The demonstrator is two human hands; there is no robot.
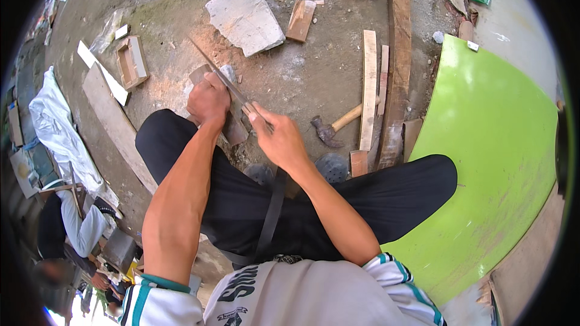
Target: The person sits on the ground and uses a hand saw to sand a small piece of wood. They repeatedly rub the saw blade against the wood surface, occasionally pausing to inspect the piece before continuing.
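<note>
My left hand [209, 99] is closed over a short, narrow wooden board [234, 128], pressing on it in front of my bent left knee. My right hand [277, 137] grips the near end of a long, tapering blade tool [219, 70]. The blade runs up and left, past my left knuckles, with its thin tip over reddish dust. It shows nearly edge-on, so I cannot tell whether it has teeth. A pale stone [227, 73] sits just beyond my left hand. My right fingers hide most of the tool's handle.
A claw hammer [331, 129] lies right of my hands, near wooden strips [367, 90] and a long beam [399, 54]. A stone slab [244, 19] and a wood block [300, 20] lie ahead. A green panel [489, 163] spans the right. Another person [81, 223] is at lower left.
</note>
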